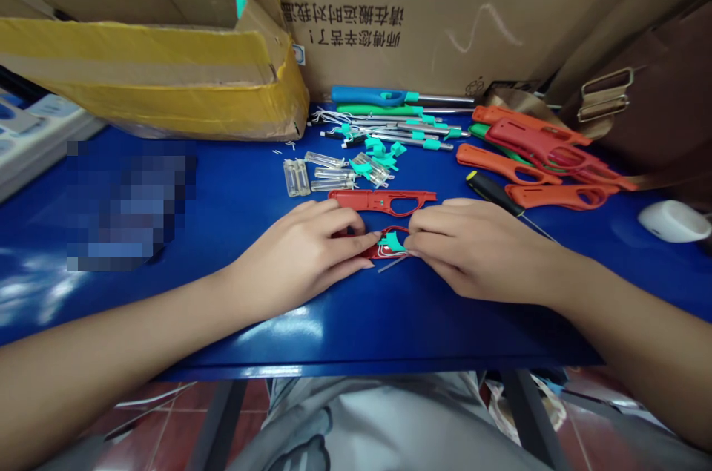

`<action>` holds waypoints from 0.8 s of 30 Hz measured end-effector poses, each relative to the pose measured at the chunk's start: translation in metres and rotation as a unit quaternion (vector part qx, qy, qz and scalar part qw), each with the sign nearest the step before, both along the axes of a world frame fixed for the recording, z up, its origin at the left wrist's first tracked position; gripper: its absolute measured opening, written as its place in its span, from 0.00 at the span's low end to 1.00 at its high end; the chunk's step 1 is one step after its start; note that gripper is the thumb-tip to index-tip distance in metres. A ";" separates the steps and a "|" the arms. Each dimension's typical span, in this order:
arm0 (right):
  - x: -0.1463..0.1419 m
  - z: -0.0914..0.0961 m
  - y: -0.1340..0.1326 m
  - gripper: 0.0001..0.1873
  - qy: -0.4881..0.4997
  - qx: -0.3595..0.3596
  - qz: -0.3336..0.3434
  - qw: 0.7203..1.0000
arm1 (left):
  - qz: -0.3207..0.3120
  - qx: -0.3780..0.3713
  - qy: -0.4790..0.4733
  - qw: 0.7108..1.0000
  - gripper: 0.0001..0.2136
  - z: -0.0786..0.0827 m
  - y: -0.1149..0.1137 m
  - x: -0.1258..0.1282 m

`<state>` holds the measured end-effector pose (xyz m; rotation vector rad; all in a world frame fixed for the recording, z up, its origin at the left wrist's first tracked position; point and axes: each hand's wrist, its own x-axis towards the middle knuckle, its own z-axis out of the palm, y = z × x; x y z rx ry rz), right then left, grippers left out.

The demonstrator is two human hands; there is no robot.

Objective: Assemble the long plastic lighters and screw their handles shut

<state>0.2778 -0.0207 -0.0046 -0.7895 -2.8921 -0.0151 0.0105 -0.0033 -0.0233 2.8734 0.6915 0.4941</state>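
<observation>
A red lighter casing half (383, 253) lies on the blue table between my hands, with a teal trigger piece (394, 241) and white wires in it. The fingers of my left hand (311, 245) close on its left end, covering that part. Bunched at its right end, my right hand (472, 248) has fingertips beside the trigger piece; exactly what they pinch is hidden. Just beyond lies a second red casing half (356, 200), with a finger loop. A thin clear strip (392, 264) rests on the table in front of the casing.
Behind are clear fuel tanks (297, 177), metal lighter tubes (411, 126) and a blue lighter (367, 95). To the right lie several orange and red casings (500, 163), a screwdriver (495, 193) and a white object (673, 221). A yellow-taped carton (183, 111) stands back left.
</observation>
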 end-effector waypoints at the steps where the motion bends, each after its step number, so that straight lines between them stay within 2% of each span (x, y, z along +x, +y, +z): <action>1: 0.000 0.000 0.000 0.13 -0.003 0.003 0.001 1.000 | -0.001 -0.001 -0.002 1.000 0.13 0.000 0.000 0.000; 7: -0.001 0.003 -0.001 0.12 -0.009 0.012 -0.002 1.000 | 0.002 -0.006 -0.001 1.000 0.13 -0.001 0.000 0.001; 11: -0.003 0.003 -0.003 0.13 -0.014 0.011 -0.044 0.999 | 0.008 0.002 0.005 1.000 0.13 -0.002 0.000 0.002; 14: -0.003 0.001 -0.004 0.12 0.038 -0.055 -0.107 0.992 | 0.014 0.021 0.018 1.000 0.13 0.000 0.000 0.002; 17: -0.002 -0.001 -0.001 0.09 0.121 -0.170 -0.165 0.964 | 0.015 0.036 0.033 0.999 0.13 0.003 -0.002 0.001; 19: -0.002 -0.001 0.001 0.08 0.161 -0.218 -0.176 0.946 | 0.016 0.034 0.039 0.999 0.13 0.004 -0.003 0.001; 24: -0.004 -0.004 0.003 0.07 0.194 -0.235 -0.191 0.933 | 0.014 0.038 0.045 0.998 0.13 0.004 -0.004 0.000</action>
